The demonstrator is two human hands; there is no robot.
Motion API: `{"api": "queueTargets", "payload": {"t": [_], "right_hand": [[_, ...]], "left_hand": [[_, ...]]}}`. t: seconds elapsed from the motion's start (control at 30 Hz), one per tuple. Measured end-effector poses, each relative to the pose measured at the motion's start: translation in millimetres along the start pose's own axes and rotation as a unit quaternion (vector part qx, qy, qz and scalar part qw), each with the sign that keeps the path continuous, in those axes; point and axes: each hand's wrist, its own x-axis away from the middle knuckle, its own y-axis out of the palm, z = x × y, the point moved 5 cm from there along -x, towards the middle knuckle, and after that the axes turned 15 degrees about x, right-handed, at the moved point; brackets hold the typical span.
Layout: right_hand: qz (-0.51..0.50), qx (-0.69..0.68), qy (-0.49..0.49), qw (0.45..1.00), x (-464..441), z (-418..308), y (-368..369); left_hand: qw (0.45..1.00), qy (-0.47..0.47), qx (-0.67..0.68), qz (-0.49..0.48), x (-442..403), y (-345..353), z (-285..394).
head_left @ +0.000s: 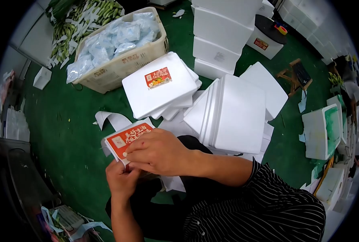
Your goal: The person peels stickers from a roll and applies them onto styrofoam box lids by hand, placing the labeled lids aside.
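Observation:
A roll of red printed labels (121,141) sits above my lap, with a strip of white backing paper (114,119) curling off behind it. My left hand (122,177) is closed around its lower edge. Across the label's face reaches my right hand (157,152), its fingers bent and pinched at the label's near edge. Just beyond the hands lies a stack of white foam lids (135,94), and the top one bears a red label (158,77). More white foam lids (244,117) lean together to the right.
A cream crate (123,66) full of bagged ice packs (128,32) stands at the back left, beside a heap of green vegetables (103,12). White foam boxes (218,44) are stacked at the back. A small wooden stool (296,76) and an open foam box (314,133) are on the right.

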Motion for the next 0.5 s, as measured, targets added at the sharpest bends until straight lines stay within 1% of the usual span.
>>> {"api": "queueTargets", "payload": {"t": [0.13,0.23,0.33,0.43,0.5], "right_hand": [[-0.024,-0.010,-0.010,1.000,-1,6,-3],[-0.021,-0.025,0.015,0.999,-4,7,-6],[-0.032,-0.005,0.018,0.999,-2,5,-3],[-0.066,-0.060,0.027,0.996,-2,12,1],[-0.059,-0.119,0.044,0.990,-2,17,1]], "left_hand": [[0.999,-0.021,-0.015,-0.044,-1,4,-6],[0.998,-0.026,0.035,-0.036,-2,9,-3],[0.999,-0.042,0.021,-0.027,-1,11,2],[0.995,-0.071,0.062,-0.041,0,10,-4],[0.995,-0.065,0.070,-0.040,0,11,-3]]}}
